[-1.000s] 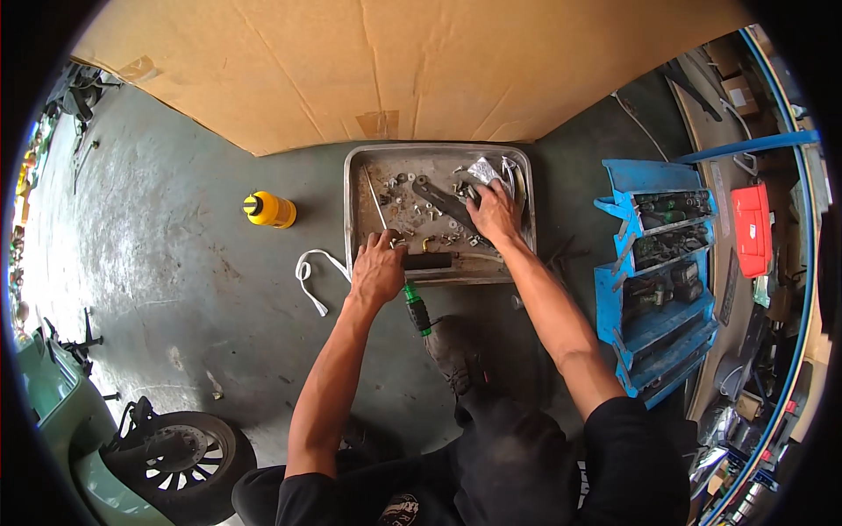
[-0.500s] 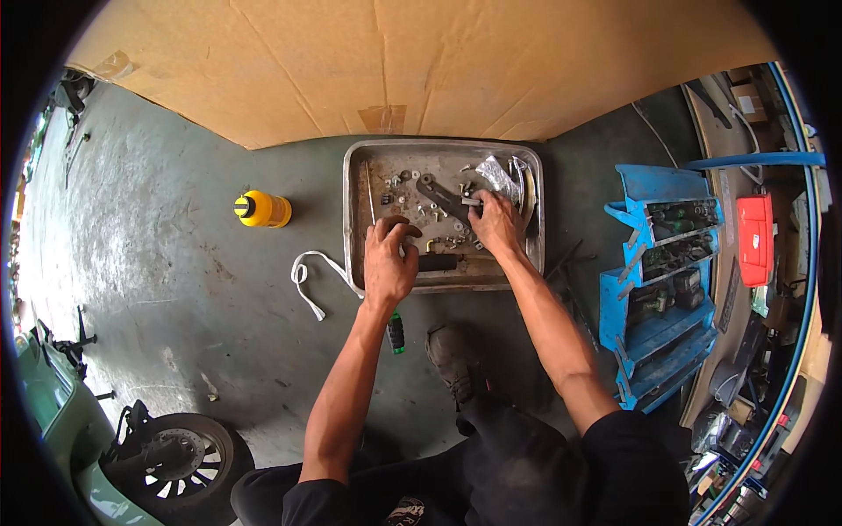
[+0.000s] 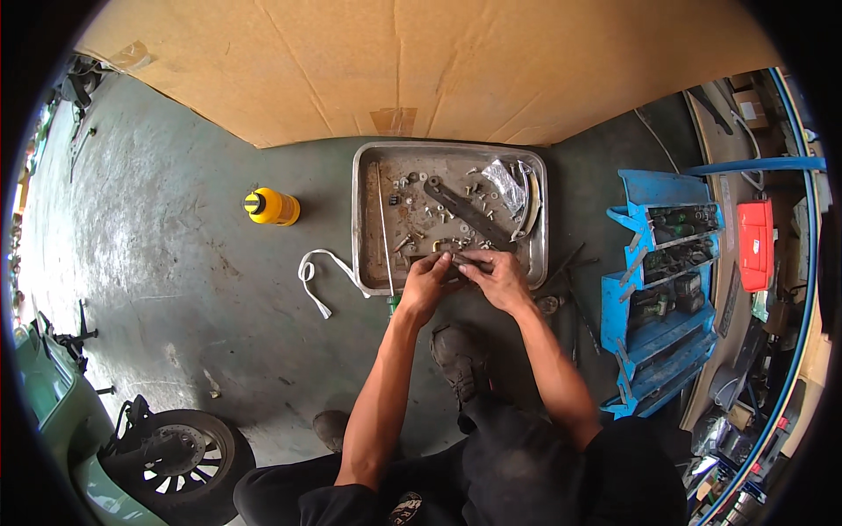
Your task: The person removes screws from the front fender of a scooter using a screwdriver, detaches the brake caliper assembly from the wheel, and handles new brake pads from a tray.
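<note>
Over the near edge of a worn metal tray (image 3: 359,202), my left hand (image 3: 425,285) and my right hand (image 3: 502,280) meet, fingertips almost touching. Both are closed in a pinch; what lies between the fingers is small, dark and mostly covered. A dark flat metal bar (image 3: 465,210) rests slantwise in the tray just beyond the right hand. Small bolts (image 3: 403,242), nuts and washers lie scattered around it. To the left, a long-shafted screwdriver (image 3: 382,219) leans over the near rim. A clear plastic bag (image 3: 503,184) and a curved metal handle (image 3: 531,203) sit at the right side.
A yellow bottle (image 3: 276,208) and a white strap (image 3: 307,273) are on the floor at left. The blue cantilever toolbox (image 3: 653,337) stands open at right, near a red case (image 3: 755,245). A large cardboard box (image 3: 421,70) borders the far side. My shoe (image 3: 458,355) is close by.
Both hands have come together at the tray's near edge. My right hand moved nearer and left from the bar's far side; my left moved right, away from the screwdriver.
</note>
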A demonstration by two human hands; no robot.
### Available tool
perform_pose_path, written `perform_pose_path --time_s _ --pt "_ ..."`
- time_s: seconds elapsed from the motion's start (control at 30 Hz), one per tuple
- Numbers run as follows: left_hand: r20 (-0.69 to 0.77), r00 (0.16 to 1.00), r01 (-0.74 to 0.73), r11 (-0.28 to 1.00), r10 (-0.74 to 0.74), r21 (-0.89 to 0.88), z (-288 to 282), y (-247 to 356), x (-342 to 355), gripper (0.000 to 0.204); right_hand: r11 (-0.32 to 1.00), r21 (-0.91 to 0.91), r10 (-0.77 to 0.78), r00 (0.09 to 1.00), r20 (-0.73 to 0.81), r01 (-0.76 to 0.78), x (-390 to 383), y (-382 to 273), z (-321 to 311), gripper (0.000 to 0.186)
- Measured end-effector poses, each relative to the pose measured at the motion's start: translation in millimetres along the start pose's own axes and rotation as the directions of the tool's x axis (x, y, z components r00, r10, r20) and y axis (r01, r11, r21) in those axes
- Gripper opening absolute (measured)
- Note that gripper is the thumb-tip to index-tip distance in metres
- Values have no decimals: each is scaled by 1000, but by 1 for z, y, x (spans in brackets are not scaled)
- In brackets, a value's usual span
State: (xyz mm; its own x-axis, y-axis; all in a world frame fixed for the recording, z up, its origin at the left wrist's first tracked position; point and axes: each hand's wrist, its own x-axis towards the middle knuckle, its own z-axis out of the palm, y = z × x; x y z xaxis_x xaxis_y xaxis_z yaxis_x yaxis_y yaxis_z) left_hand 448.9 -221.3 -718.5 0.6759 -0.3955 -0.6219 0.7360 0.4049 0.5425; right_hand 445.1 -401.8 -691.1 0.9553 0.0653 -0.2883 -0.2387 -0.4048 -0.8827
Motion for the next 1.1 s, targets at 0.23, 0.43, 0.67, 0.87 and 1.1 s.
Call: perform_pose_path --time_s 0.23,0.43,0.67,0.87,1.1 --pt "-19 1000 9 993 -7 122 -8 -9 -17 31 990 -84 131 973 190 -117 -9 -15 -31 23" --pt "102 985 -169 927 142 334 -12 -12 -10 31 970 58 203 922 329 -234 7 -15 -18 22" --pt "6 978 -196 907 209 373 -29 -1 -13 27 958 191 115 894 432 -215 33 -16 -3 24" --pt "-38 988 -144 985 148 90 -30 33 -18 26 880 -451 -140 989 57 150 82 0 9 24" --pt "-106 971 -215 976 216 17 -42 52 -28 22 742 -654 -135 988 71 148 78 24 3 22"
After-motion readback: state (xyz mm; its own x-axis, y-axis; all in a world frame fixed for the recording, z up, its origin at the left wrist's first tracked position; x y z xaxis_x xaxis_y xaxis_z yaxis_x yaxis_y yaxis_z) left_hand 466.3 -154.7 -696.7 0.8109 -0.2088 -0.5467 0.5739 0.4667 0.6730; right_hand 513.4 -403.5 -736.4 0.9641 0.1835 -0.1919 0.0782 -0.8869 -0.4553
